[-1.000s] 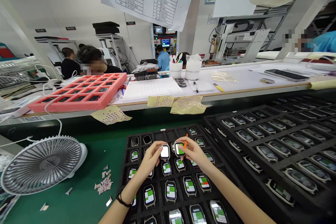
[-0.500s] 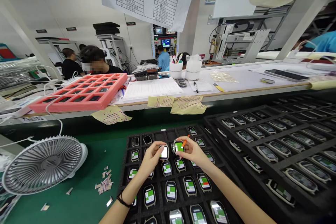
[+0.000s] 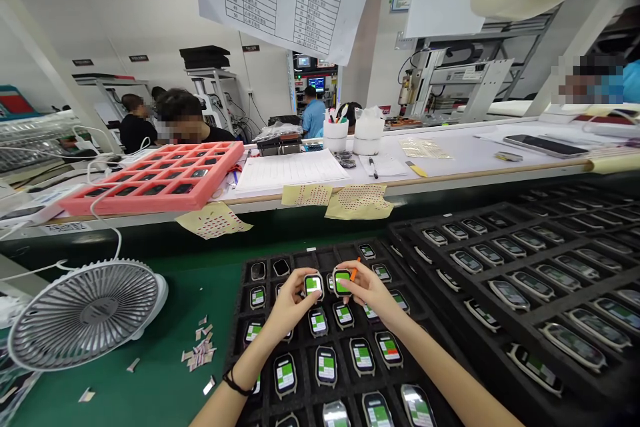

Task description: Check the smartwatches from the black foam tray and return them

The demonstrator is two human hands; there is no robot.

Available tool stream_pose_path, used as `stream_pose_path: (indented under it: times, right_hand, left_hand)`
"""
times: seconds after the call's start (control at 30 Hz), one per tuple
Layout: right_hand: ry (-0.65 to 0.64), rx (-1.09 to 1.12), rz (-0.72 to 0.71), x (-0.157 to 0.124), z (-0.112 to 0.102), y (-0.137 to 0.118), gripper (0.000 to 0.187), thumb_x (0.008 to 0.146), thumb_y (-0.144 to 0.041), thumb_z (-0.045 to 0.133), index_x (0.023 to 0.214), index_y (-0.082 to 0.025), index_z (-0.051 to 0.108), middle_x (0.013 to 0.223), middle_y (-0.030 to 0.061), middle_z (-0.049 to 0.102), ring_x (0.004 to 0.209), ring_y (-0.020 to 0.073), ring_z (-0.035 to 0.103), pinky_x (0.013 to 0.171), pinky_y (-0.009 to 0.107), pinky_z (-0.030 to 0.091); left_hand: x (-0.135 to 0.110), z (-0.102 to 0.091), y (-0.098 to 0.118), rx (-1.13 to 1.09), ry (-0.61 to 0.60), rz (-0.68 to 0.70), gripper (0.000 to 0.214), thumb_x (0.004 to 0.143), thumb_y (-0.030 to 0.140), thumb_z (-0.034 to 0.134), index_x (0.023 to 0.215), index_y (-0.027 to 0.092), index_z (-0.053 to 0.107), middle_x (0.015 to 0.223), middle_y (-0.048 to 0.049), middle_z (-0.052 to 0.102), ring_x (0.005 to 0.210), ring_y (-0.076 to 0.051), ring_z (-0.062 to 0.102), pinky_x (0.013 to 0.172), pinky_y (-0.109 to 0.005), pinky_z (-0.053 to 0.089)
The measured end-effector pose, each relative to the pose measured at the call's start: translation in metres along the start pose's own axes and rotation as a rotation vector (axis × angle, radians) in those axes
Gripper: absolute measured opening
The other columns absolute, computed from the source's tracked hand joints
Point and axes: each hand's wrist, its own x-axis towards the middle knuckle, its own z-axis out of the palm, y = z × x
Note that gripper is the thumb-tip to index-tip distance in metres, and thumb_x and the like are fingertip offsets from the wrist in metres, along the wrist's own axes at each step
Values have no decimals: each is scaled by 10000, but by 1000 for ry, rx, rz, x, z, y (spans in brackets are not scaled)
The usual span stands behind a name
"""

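Observation:
My left hand [image 3: 289, 303] pinches a square smartwatch [image 3: 313, 285] with a lit green screen by its edges. My right hand [image 3: 367, 293] grips a second smartwatch [image 3: 343, 282] close beside it, and a small orange stick [image 3: 355, 271] shows between those fingers. Both hands sit over a black foam tray [image 3: 235, 347] holding rows of similar watches in separate pockets, most with green-and-white screens. The pockets beneath my hands are hidden.
A second black tray of watches [image 3: 450, 227] lies to the right. To the left, a white desk fan [image 3: 87, 313] and paper scraps [image 3: 199, 351] rest on a green mat [image 3: 150, 300]. Beyond stands a bench with a pink tray [image 3: 200, 197]. Co-workers sit farther back.
The screen of the watch in my left hand has gone from white to green. The orange stick has shifted slightly, and my hands have stayed nearly in place.

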Motion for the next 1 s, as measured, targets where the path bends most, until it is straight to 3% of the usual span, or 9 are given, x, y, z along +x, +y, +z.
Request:
stream_pose_path:
  times: [0.17, 0.33, 0.5, 0.63, 0.7, 0.83, 1.0]
  right_hand:
    - [63, 3, -15, 2, 1, 8, 358, 654, -453, 746, 876, -213, 601, 658, -45, 446, 530, 96, 454, 400, 199, 456]
    - [65, 21, 12, 0, 1, 5, 333, 688, -468, 718, 881, -219, 610, 661, -49, 439, 501, 74, 404, 408, 185, 445]
    - [54, 21, 9, 0, 2, 4, 360, 676, -485, 721, 888, -219, 604, 609, -69, 413, 429, 54, 334, 415, 210, 456]
    - [57, 16, -3, 1, 1, 5, 367, 666, -470, 734, 899, -218, 605, 622, -62, 436, 433, 54, 341, 407, 203, 441]
    - [59, 19, -8, 1, 1, 5, 366, 665, -471, 732, 896, -218, 605, 624, -63, 435, 426, 51, 332, 407, 208, 446]
    - [67, 13, -8, -1, 1, 1, 338, 695, -466, 708, 903, -219, 609, 639, -59, 454, 416, 51, 346, 420, 220, 458]
    - [50, -2, 12, -3, 1, -5, 317, 708, -446, 704, 908, -224, 599, 657, -51, 485, 422, 58, 414, 415, 212, 442]
  left_hand:
    - [2, -2, 0, -4, 67, -34, 315, 807, 471, 569, 907, 172, 572, 749, -5, 528, 644, -131, 492, 529, -216, 413]
    - [3, -3, -1, -15, 77, -44, 312, 827, 478, 543, 844, 168, 561, 710, 10, 510, 593, -110, 464, 496, -203, 379]
    - [1, -1, -4, 16, -1, 35, 266, 817, 376, 597, 995, 183, 556, 931, -42, 586, 814, -159, 557, 632, -225, 442]
    - [0, -1, -5, 30, -65, 25, 347, 800, 310, 624, 1108, 196, 512, 1058, -74, 577, 902, -180, 559, 594, -201, 428]
    - [0, -1, -7, 9, -76, 18, 350, 823, 319, 595, 1141, 206, 500, 1078, -77, 563, 864, -165, 555, 554, -186, 415]
    - [1, -2, -10, -49, -91, -21, 364, 890, 417, 470, 1191, 213, 491, 922, -44, 536, 563, -81, 418, 425, -174, 346]
    - [1, -3, -11, -74, -123, -28, 455, 872, 424, 509, 1282, 245, 426, 944, -52, 526, 613, -103, 443, 456, -189, 387]
